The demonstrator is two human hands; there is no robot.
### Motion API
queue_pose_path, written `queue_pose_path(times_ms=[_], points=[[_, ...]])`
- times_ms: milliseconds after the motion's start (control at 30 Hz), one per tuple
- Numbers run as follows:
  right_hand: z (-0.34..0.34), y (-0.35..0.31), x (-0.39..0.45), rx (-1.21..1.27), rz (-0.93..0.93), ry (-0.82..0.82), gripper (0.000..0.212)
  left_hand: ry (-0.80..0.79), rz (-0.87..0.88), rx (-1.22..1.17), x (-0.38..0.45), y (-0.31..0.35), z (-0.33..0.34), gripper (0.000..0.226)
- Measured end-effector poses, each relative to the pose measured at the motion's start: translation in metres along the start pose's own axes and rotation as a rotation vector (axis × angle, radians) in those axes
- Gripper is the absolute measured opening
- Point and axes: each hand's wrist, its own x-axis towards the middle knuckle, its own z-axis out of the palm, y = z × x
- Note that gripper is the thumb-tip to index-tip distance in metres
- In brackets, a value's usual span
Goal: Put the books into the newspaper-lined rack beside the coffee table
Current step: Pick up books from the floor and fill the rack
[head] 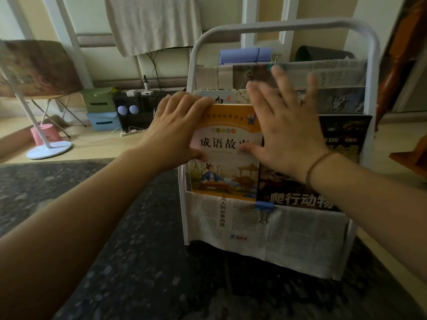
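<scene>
Item: orange-covered storybook (225,155), paperback, orange band at the top, pale title panel with large red characters, painted scene of a seated figure and pavilion below. Location: standing upright in the front pocket of the white rack (286,26), left half, its lower edge hidden behind the newspaper lining (288,234); just beside it, to the right, a black-covered book (342,144) in the same pocket. Further books sit in the tiers behind.

Hands: our left hand (175,132) grips the book's upper left corner, fingers (184,100) curled over the top edge, thumb on the cover. Our right hand (284,125) lies flat, fingers spread wide, across the cover's right side and the neighbouring book; it is motion-blurred.

Handling note: we judge the book to be nearly seated. To finish well, we would press straight down with the left hand while the flat right palm keeps both covers level, avoiding the blue binder clip (264,207) so the paper lining does not tear or slip.
</scene>
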Motion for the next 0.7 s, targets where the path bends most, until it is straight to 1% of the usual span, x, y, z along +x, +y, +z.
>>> queue_pose_path(times_ms=[67, 133, 300, 433, 533, 633, 700], points=[[-0.001, 0.002, 0.008, 0.007, -0.038, -0.052, 0.097, -0.011, -0.027, -0.058, -0.001, 0.001, -0.002, 0.11], [0.0, 0.005, 0.01, 0.017, -0.06, -0.072, 0.09, -0.04, -0.059, -0.093, -0.001, 0.004, -0.003, 0.112], [0.007, -0.001, 0.0, -0.005, -0.114, -0.124, 0.088, -0.101, -0.077, -0.101, -0.014, 0.007, 0.014, 0.108], [0.019, -0.01, -0.022, 0.013, -0.126, -0.125, 0.089, -0.048, -0.052, -0.113, -0.032, 0.012, 0.033, 0.104], [0.011, -0.009, -0.019, -0.053, -0.161, -0.181, 0.09, -0.044, -0.036, -0.094, -0.03, 0.011, 0.031, 0.097], [-0.001, -0.007, -0.008, -0.129, -0.176, -0.219, 0.085, -0.074, -0.039, -0.162, -0.023, 0.008, 0.02, 0.08], [-0.005, -0.015, -0.002, -0.138, -0.17, -0.22, 0.076, -0.119, -0.029, -0.103, -0.016, 0.011, 0.014, 0.083]])
